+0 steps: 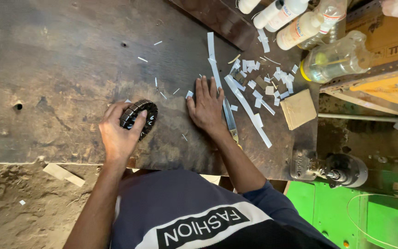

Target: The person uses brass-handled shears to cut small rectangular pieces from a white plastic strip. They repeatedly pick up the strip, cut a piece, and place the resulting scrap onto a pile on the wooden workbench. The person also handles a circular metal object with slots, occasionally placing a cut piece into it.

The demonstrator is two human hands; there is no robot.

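Note:
My left hand [118, 133] grips a round black laminated metal ring with slots [140, 116], holding it upright on the dark worn workbench [61, 69]. My right hand [207, 107] lies flat on the bench, fingers spread, palm down, holding nothing. Just right of that hand lies a pair of scissors [230, 119] with a yellowish handle, and beside it several long white paper strips [247, 106]. Small cut white paper pieces [263, 78] are scattered further right.
Several plastic bottles [300, 27] lie at the bench's far right, one clear with a yellow cap [335, 60]. A brown cardboard square [299, 109] sits near them. A metal vise-like fixture [328, 168] is at the bench edge, above a green machine surface [346, 212]. Dirt floor at left.

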